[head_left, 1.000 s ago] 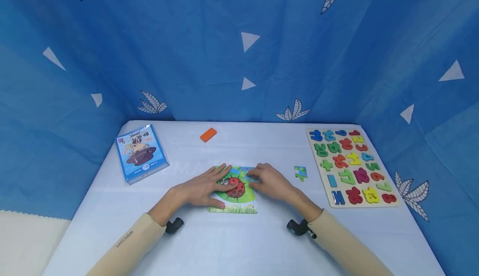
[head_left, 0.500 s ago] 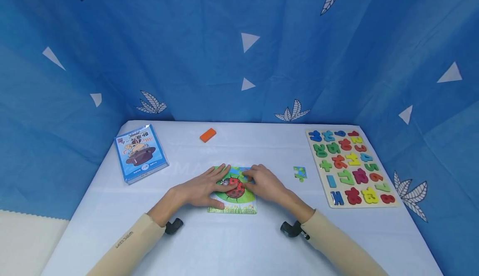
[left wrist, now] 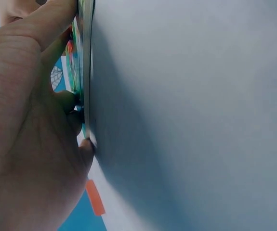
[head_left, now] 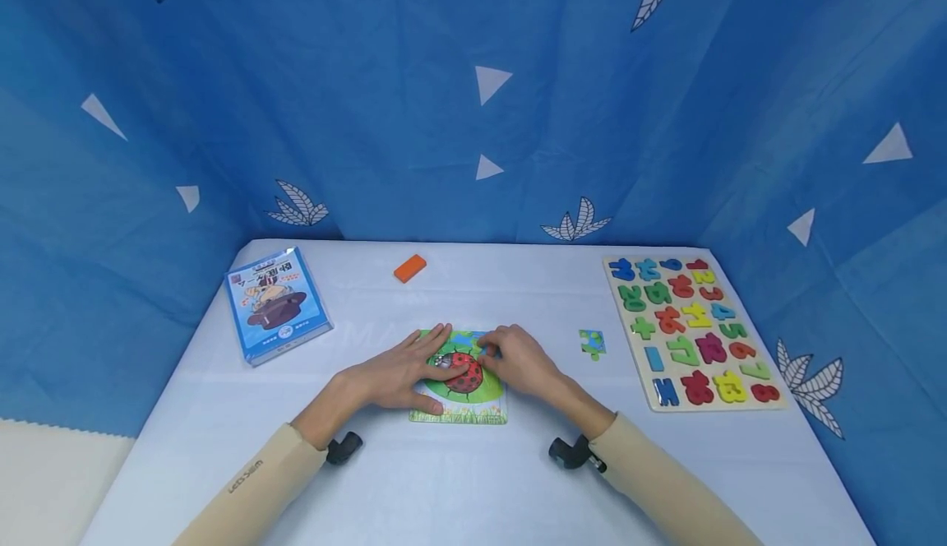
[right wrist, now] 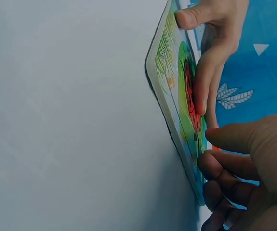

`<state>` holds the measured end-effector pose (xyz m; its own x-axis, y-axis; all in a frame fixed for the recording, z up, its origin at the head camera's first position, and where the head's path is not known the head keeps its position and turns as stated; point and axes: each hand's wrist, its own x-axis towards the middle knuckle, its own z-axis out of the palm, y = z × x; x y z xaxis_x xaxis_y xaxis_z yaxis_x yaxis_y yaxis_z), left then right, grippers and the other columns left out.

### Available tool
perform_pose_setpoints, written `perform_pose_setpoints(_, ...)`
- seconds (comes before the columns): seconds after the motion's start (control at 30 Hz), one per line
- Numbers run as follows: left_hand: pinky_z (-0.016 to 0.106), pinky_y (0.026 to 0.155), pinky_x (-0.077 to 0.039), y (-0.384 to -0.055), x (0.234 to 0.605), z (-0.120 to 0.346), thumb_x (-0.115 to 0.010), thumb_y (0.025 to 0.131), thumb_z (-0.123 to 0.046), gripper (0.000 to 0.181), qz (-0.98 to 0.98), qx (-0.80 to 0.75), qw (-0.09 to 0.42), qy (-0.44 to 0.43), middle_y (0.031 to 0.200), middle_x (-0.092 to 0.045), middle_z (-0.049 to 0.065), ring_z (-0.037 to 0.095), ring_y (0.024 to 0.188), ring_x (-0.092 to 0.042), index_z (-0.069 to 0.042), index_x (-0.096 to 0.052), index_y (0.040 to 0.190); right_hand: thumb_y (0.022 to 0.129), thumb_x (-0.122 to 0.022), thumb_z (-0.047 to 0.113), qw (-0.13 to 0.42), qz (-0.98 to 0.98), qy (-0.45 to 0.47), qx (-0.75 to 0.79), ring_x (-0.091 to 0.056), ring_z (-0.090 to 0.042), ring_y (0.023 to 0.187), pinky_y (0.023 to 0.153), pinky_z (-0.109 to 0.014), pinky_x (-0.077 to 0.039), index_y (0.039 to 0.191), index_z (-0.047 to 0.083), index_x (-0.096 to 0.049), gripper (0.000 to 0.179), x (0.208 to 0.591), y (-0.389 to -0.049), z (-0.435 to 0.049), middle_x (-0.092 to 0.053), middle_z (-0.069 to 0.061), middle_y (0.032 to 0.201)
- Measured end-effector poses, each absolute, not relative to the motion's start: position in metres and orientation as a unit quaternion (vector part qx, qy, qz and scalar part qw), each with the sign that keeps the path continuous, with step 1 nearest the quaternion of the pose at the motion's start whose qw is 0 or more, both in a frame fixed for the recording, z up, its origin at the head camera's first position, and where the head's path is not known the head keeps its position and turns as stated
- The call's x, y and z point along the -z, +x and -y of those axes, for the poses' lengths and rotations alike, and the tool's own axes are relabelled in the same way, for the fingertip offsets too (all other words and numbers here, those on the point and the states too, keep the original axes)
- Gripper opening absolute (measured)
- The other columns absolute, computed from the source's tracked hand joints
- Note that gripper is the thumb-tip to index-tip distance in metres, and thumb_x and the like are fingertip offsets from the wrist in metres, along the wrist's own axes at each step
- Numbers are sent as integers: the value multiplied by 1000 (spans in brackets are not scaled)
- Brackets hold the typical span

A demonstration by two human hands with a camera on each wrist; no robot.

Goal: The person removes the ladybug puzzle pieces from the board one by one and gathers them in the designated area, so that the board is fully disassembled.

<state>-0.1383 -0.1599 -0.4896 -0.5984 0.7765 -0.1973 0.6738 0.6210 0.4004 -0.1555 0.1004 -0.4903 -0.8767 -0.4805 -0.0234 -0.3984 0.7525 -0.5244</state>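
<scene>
A square ladybug jigsaw puzzle point(head_left: 459, 416) lies flat on the white table in the head view. My left hand point(head_left: 399, 372) rests on its left part with spread, straight fingers, some over the red ladybug point(right wrist: 191, 96). At the puzzle's upper right, my right hand point(head_left: 524, 358) has curled fingers, thumb and index tips close together. They pinch a small puzzle piece right at the picture's surface, mostly hidden by the fingers. In the right wrist view, the right thumb and fingertips meet the puzzle near its far corner. A loose puzzle piece point(head_left: 592, 343) lies to the right.
A wooden number board point(head_left: 642, 365) with colourful figures lies at the right. A blue box point(head_left: 279, 306) stands at the left back, and an orange block point(head_left: 410, 268) lies near the rear edge. Blue patterned cloth point(head_left: 414, 118) hangs behind the table.
My right hand has shifted slightly left over the puzzle's upper right part, its thumb and index drawing closer together. My left hand has stayed in place.
</scene>
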Motion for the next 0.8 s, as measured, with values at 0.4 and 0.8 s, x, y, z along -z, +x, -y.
perform_pose_setpoints(0.4, 58, 123, -11, -138, 489, 159, -62, 90, -63, 72, -885, -147, 193, 396, 169, 3, 14, 32, 156, 3, -31, -45, 152, 93, -73, 26, 87, -929, -203, 298, -54, -9, 77, 69, -28, -47, 105, 12, -77, 18, 488, -159, -97, -64, 11, 80)
perform_pose_setpoints(0.8, 59, 122, -11, -137, 489, 161, -62, 90, -63, 71, -884, -150, 193, 400, 169, 2, 16, 33, 156, 2, -29, -46, 151, 91, -76, 21, 98, -910, -191, 353, -58, -7, 65, 59, -25, -49, 101, 14, -70, 14, 493, -170, -92, -65, 10, 76)
